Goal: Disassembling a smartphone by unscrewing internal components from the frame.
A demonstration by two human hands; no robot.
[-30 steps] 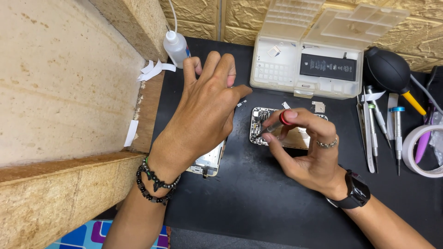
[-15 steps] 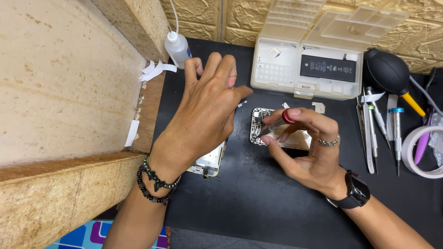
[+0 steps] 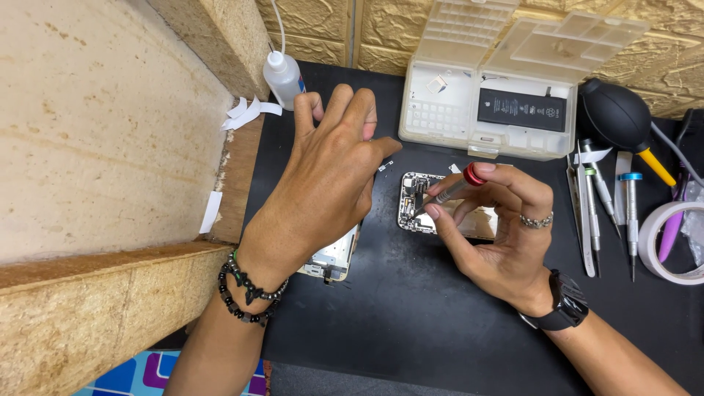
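The right hand [image 3: 506,235] pinches one small screwdriver [image 3: 451,191] with a red cap, its fingers [image 3: 440,192] narrow around the shaft, tip down on the opened phone body [image 3: 414,209] that lies near the middle of the black worktop [image 3: 411,323]. The left hand [image 3: 326,183] lies flat with fingers spread wide over the detached screen panel [image 3: 334,258], whose lower corner shows under the palm; whether it grips the panel cannot be told. The two phone parts sit just beside each other. A stone-like ledge [image 3: 110,147] walls in the left edge, close against the left wrist, and a textured wall closes the back. One squeeze bottle [image 3: 282,77] stands in the back corner, with a few white tape scraps [image 3: 249,114] near it. One clear parts box [image 3: 488,110], lids up, holds one black battery [image 3: 522,110] behind the phone body. To the right lie one black air blower [image 3: 620,114], one roll of tape [image 3: 671,242], and about four slim tools [image 3: 609,205] side by side. The widest bare stretch of worktop is at the front, below both hands.
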